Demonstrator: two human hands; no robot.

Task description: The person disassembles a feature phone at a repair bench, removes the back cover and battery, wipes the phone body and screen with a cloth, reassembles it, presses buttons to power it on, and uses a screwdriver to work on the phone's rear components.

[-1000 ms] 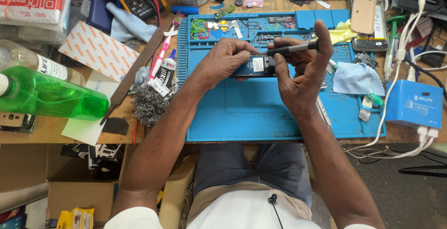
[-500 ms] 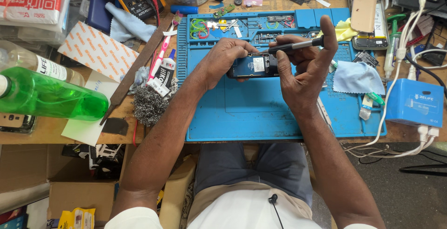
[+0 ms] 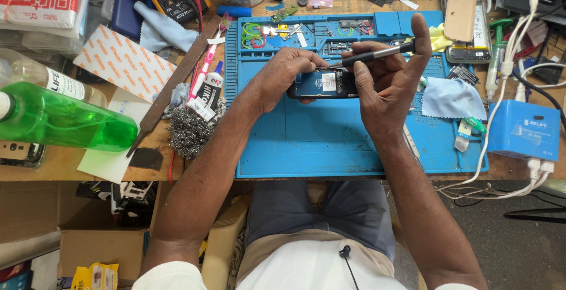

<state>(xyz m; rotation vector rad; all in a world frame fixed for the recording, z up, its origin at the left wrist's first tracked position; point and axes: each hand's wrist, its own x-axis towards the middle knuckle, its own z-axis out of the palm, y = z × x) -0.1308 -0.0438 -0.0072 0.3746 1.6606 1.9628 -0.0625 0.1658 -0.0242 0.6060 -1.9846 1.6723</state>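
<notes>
Head view: the phone (image 3: 323, 83) lies opened over the blue mat (image 3: 330, 142), and I see my left hand (image 3: 283, 77) curled shut around its left end. My right hand (image 3: 386, 92) pinches a screwdriver (image 3: 371, 56), tip at the phone's top edge. I'd judge steady, light pressure best. A green bottle (image 3: 65, 122) lies on the surface (image 3: 53, 169) far left.

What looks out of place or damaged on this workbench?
The green bottle lies on its side at the bench edge. The small phone, steadied by the left hand, has its back open while the right hand works a screwdriver.
</notes>
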